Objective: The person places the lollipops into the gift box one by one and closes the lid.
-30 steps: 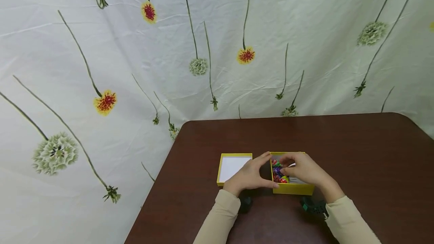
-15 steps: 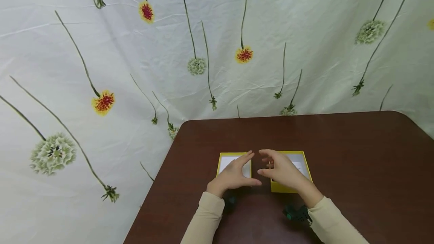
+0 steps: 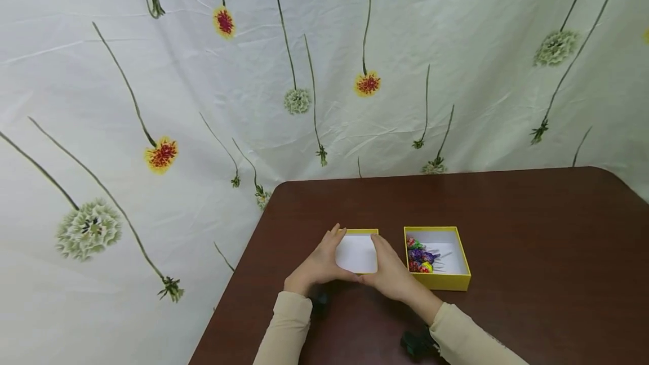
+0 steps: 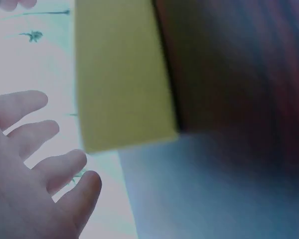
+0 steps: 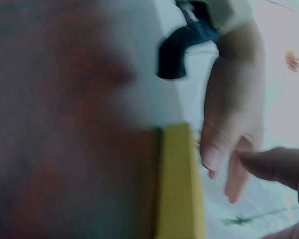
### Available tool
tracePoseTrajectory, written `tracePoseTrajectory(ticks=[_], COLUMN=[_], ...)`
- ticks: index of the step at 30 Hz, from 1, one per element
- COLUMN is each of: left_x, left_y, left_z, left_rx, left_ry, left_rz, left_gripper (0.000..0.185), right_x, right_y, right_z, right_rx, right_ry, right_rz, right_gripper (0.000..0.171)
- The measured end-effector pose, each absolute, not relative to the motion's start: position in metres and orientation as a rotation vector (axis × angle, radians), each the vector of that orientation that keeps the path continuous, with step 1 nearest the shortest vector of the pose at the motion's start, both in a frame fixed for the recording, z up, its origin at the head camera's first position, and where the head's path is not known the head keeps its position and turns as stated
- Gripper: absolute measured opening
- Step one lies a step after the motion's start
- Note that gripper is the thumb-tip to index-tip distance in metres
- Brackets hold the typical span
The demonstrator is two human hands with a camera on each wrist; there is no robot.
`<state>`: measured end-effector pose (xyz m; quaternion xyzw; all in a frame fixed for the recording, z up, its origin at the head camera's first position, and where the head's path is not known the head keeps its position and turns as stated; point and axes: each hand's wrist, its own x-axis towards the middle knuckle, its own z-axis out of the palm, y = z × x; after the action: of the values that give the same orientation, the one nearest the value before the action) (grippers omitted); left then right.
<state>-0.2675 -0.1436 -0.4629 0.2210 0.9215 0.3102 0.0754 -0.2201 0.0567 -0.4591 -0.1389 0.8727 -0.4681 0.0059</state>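
A shallow yellow box lid [image 3: 357, 253], white inside, lies with its open side up on the table. My left hand [image 3: 316, 262] is at its left side, fingers spread and relaxed; in the left wrist view those fingers [image 4: 65, 172] look apart from the lid's yellow wall [image 4: 124, 74]. At the lid's right side is my right hand [image 3: 389, 270], fingers extended; whether it touches the lid cannot be told. The thumbs nearly meet at the near edge. To the right stands a yellow box [image 3: 440, 282] holding several wrapped lollipops [image 3: 419, 257] along its left side.
The dark brown table [image 3: 532, 241] carries both lid and box, with a gap between them. Behind hangs a white cloth [image 3: 324, 72] printed with flowers. Dark devices, such as the right wrist's device [image 3: 417, 342], sit under the wrists.
Both hands have moved left, from the lollipop box to the lid. The right hand has come out of the box, so the lollipops now show fully. Box and lid stay put.
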Motion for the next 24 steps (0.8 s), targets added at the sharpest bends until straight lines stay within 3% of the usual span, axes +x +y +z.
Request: tracePoseTrajectory(ticks=[10, 24], left_x=[-0.263, -0.259], left_y=[-0.159, -0.166], left_z=[-0.477, -0.473], left_rx=[0.5, 0.421], left_ry=[2.735, 2.724], left_rz=[1.037, 1.009], left_gripper=[0.12, 0.099], right_x=[-0.224, -0.233], right_y=[0.05, 0.049], right_z=[-0.483, -0.491], right_rx=[-0.289, -0.07], right_ry=[2.644, 2.6], right_rz=[-1.651, -1.585], right_gripper=[0.106, 0.105])
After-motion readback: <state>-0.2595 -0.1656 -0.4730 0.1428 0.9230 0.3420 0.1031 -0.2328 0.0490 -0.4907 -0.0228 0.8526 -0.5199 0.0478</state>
